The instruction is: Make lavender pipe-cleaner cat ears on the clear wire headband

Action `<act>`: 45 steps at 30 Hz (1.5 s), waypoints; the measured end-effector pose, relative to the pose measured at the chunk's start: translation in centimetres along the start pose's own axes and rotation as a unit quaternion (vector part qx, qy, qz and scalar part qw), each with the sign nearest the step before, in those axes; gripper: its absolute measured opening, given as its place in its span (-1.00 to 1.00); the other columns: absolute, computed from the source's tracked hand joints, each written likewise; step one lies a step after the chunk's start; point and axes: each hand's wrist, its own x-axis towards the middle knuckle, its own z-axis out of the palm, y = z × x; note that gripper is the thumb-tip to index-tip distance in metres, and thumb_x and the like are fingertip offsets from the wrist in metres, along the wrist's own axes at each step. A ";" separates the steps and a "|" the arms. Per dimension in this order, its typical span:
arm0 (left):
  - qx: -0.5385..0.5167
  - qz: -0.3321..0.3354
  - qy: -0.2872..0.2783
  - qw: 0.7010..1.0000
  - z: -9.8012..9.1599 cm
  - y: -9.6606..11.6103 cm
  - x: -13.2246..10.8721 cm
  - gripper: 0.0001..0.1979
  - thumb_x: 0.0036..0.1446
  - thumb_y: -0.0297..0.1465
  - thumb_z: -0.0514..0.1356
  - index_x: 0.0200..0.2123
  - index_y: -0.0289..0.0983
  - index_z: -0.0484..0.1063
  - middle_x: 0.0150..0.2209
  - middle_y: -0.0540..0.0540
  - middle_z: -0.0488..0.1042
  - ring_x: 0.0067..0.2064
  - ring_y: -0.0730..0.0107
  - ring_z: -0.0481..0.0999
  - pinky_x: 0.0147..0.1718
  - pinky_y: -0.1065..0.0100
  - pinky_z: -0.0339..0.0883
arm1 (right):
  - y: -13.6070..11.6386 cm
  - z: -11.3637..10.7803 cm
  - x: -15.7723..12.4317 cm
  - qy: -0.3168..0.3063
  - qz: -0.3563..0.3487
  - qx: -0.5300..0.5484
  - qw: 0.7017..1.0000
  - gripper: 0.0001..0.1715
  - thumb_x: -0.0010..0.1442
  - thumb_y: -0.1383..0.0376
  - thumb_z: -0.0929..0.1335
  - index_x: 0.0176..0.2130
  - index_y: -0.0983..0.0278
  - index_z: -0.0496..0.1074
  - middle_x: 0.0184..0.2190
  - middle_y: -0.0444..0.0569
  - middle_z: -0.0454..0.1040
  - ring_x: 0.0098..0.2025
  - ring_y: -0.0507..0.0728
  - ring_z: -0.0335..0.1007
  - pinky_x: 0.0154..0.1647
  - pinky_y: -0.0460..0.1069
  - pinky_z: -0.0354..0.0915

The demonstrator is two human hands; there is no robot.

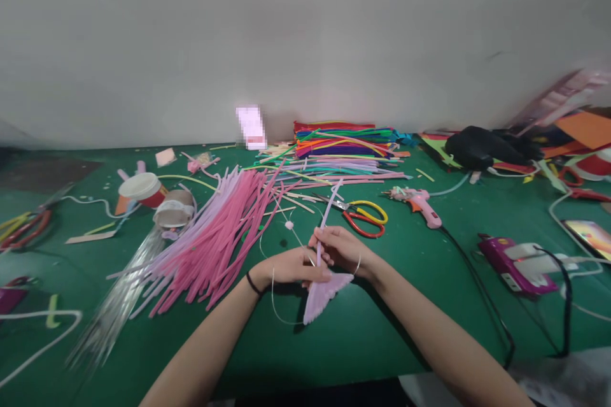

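My left hand (298,265), with a dark band at its wrist, is closed on a fan-shaped piece of lavender pipe cleaners (324,295) with a ragged lower edge. From that piece a single lavender pipe cleaner (329,206) sticks up. My right hand (344,248) pinches this strip just above the fan. Thin pale wire curves out around both hands, and a small pinkish bead or tuft (289,225) shows beside it. Beyond the right hand lie scissors (365,216) with one yellow and one red handle. Fingers partly hide where strip and fan meet.
Loose pink pipe cleaners (229,228) spread left of my hands, near silvery wires (117,286). Bundled coloured pipe cleaners (344,139) lie by the white partition (305,50). To the right are a pink glue gun (420,203), its cord, and a purple power strip (518,264).
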 end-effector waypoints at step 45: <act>-0.149 0.002 -0.007 0.989 -0.1 0.4 -0.6 -0.66 -0.01 -0.18 0.32 -0.30 -0.36 0.59 -0.42 -0.10 0.53 -0.42 0.49 0.41 -0.44 0.51 0.23 | -4.2 -0.8 -2.3 0.258 -0.240 -0.240 0.905 -0.71 0.10 0.12 0.41 -0.19 0.20 0.54 -0.47 -0.09 0.40 -0.47 0.04 0.23 -0.46 -0.04 0.21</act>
